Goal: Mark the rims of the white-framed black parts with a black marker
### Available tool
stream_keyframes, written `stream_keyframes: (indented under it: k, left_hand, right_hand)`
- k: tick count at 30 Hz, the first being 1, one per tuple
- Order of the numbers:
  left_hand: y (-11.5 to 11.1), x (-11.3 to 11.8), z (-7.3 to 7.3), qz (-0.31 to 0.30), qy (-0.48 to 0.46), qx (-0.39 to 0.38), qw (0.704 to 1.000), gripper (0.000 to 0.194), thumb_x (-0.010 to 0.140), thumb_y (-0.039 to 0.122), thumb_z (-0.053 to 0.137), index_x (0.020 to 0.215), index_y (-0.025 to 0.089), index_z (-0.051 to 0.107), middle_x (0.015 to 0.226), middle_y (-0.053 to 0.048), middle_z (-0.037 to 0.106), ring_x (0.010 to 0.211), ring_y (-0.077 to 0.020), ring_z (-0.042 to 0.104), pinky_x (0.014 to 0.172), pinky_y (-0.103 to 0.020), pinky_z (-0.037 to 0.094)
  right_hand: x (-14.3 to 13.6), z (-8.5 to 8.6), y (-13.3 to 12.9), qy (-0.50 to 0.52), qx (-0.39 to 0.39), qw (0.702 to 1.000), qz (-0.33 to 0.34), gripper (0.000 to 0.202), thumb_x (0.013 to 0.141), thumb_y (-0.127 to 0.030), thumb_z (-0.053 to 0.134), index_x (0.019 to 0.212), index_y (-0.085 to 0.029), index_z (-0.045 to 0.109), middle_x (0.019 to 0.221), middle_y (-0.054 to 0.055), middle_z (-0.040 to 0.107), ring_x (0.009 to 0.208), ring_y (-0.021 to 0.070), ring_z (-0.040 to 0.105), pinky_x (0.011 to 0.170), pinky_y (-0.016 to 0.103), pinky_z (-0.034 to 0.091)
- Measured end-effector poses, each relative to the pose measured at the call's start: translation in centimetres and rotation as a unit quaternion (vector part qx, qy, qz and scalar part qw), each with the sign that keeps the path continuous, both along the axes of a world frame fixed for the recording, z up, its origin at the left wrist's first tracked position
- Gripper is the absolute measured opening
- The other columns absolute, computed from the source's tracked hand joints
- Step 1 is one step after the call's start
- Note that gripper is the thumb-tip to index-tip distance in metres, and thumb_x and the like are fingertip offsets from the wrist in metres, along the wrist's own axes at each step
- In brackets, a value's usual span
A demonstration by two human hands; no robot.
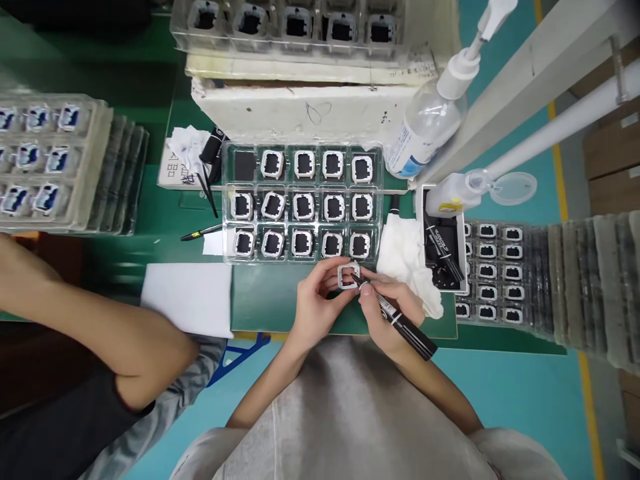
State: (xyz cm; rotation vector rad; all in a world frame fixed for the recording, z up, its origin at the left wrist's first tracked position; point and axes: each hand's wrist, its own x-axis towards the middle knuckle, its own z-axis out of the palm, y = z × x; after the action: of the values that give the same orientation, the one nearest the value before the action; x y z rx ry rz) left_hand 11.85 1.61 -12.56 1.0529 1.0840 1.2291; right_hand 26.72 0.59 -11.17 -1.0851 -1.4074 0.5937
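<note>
Between thumb and fingers, my left hand [320, 297] holds a small white square frame [341, 277] with rounded corners and an open middle. A black marker pen [407, 330] is gripped in my right hand [387, 307], its tip at the frame's right side. I cannot tell whether the tip touches the frame. Just beyond my hands lies a clear plastic tray [227, 223] with rows of similar white frames in its pockets. The pocket at its far left corner has no frame in it.
Right of the tray are a white cloth [403, 250], a box of markers [444, 257] and a pump bottle [425, 127]. Stacked trays stand at far left [93, 167] and right [543, 280]. A co-worker's arm [105, 320] reaches in at left, near a white pad [187, 297].
</note>
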Motion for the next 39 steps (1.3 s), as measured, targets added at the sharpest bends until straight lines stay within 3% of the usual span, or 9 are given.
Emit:
stream_keyframes:
  k: [7, 19, 25, 39]
  left_hand:
    - [-0.46, -0.08, -0.73, -0.002, 0.053, 0.014, 0.998, 0.036, 0.094, 0.014, 0.086, 0.126, 0.022, 0.074, 0.117, -0.004, 0.082, 0.108, -0.0167, 0.082, 0.101, -0.025, 0.067]
    - [-0.47, 0.13, -0.57, 0.008, 0.107, 0.037, 0.994, 0.033, 0.097, 0.013, 0.083, 0.126, 0.026, 0.074, 0.114, 0.001, 0.082, 0.102, -0.012, 0.081, 0.095, -0.018, 0.065]
    - [-0.31, 0.27, -0.42, 0.01, 0.098, 0.026, 0.995, 0.035, 0.094, 0.011, 0.084, 0.125, 0.024, 0.074, 0.112, 0.001, 0.083, 0.102, -0.0142, 0.082, 0.095, -0.021, 0.067]
    - [-0.41, 0.35, -0.46, 0.016, 0.151, 0.046, 0.987, 0.028, 0.098, 0.017, 0.081, 0.125, 0.022, 0.073, 0.111, -0.001, 0.083, 0.099, -0.0152, 0.083, 0.092, -0.023, 0.068]
  right_hand:
    - [-0.08, 0.16, 0.5, -0.054, 0.054, 0.997, -0.002, 0.016, 0.11, -0.006, 0.072, 0.111, -0.021, 0.07, 0.107, 0.004, 0.077, 0.103, 0.0271, 0.081, 0.095, 0.041, 0.075]
    - [-0.2, -0.12, 0.63, -0.073, 0.046, 0.996, -0.014, 0.013, 0.112, -0.008, 0.072, 0.111, -0.021, 0.069, 0.109, 0.005, 0.077, 0.103, 0.0266, 0.08, 0.094, 0.039, 0.075]
    - [-0.31, -0.33, 0.59, -0.064, 0.051, 0.996, -0.022, 0.015, 0.111, -0.006, 0.073, 0.109, -0.021, 0.069, 0.103, 0.003, 0.076, 0.102, 0.0259, 0.08, 0.095, 0.038, 0.075]
    - [-0.06, -0.29, 0.54, -0.071, 0.033, 0.997, -0.01, 0.012, 0.113, -0.008, 0.071, 0.11, -0.02, 0.069, 0.11, 0.005, 0.077, 0.103, 0.0245, 0.08, 0.091, 0.036, 0.071]
